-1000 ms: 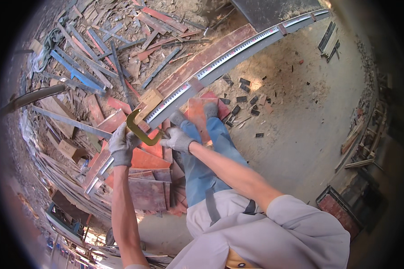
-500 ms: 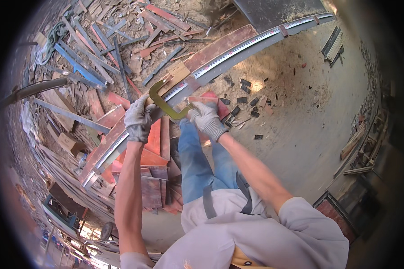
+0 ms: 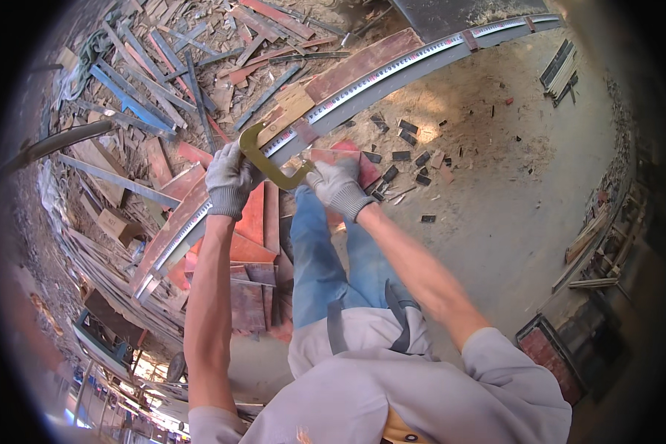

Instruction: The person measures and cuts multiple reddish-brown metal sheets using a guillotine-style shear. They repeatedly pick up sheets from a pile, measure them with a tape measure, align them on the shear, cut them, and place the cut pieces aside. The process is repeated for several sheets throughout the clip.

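Note:
A long grey metal rail with a measuring tape along it runs from lower left to upper right. An olive-gold C-clamp sits across the rail beside a light wood block. Gloved in grey knit, my left hand is closed over the rail, close against the clamp's back; part of its grip is hidden. At the clamp's screw end, my right hand is closed, its fingers around the screw part, which they mostly cover. A reddish board lies along the rail's far side.
Scrap wood strips lie heaped at the upper left. Red boards are stacked below the rail, by my legs. Small dark offcuts are scattered on the dusty floor to the right. A bundle of strips lies at the upper right.
The view has shifted a little. Both hands and the clamp appear slightly higher in the picture. Each hand keeps its hold.

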The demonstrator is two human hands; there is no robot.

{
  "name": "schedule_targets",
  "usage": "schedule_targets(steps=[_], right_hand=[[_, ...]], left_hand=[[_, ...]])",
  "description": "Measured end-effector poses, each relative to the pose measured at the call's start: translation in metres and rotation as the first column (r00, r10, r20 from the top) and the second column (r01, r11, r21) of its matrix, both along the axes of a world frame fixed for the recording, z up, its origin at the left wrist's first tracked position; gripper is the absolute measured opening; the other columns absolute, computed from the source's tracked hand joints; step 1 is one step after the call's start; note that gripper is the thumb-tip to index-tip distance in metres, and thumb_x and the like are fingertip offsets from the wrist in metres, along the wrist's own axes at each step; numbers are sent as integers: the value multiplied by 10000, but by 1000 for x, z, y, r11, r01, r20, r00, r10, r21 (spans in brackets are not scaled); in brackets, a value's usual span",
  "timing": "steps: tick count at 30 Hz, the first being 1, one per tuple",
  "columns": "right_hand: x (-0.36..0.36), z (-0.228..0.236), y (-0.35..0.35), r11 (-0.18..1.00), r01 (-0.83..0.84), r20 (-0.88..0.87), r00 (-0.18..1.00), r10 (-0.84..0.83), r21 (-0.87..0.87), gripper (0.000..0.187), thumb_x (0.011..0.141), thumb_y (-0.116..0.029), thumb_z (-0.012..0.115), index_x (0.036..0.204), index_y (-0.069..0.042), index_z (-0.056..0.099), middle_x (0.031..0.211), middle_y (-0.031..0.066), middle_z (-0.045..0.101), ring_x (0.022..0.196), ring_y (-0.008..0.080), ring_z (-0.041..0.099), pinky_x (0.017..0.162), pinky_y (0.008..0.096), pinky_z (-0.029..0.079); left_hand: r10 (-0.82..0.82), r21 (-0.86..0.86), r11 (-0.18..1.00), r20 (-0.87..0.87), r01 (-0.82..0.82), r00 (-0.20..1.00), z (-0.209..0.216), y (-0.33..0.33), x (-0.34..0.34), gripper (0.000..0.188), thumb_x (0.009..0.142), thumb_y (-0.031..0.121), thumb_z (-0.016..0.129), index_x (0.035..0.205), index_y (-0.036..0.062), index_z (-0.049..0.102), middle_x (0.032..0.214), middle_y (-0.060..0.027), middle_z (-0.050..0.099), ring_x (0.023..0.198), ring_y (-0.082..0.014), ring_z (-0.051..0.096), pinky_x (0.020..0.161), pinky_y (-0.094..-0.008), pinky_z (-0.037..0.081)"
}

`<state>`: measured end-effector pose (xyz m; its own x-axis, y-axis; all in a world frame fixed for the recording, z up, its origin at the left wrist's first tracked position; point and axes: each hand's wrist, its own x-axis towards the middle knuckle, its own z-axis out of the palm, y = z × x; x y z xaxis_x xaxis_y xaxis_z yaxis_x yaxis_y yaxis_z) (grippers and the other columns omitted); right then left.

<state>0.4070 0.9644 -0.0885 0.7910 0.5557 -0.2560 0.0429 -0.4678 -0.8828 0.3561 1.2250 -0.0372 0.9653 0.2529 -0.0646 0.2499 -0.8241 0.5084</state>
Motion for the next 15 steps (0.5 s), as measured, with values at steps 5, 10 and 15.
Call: schedule_targets(steps=[5,10,15], right_hand=[[23,-2,-17,982,73,-835,539,106,173,196,1049,-271,598,990,-93,653,718,24,640,575,97,603,488,267,463],[31,-11,-14,998,30,-773,633,28,61,235,1079,-248,546,1014,-39,633,714,24,612,537,107,557,480,256,470],[24,-18,-9,1000,14,-802,597,-25,-21,223,1067,-262,570,1059,-53,648,811,57,673,610,125,625,511,282,504]], left_hand=[[60,-126,990,-26,-62,998,8,-13,3,440,937,152,688,1369,95,621,1047,-159,677,1011,-352,672,907,-419,536],[33,-27,999,-178,-39,984,21,-11,4,530,926,145,666,1444,207,570,1212,-130,668,1111,-359,645,929,-438,531],[34,-39,999,18,-33,999,13,-19,11,487,938,192,667,1417,228,587,1238,-132,665,1118,-374,640,975,-457,513]])
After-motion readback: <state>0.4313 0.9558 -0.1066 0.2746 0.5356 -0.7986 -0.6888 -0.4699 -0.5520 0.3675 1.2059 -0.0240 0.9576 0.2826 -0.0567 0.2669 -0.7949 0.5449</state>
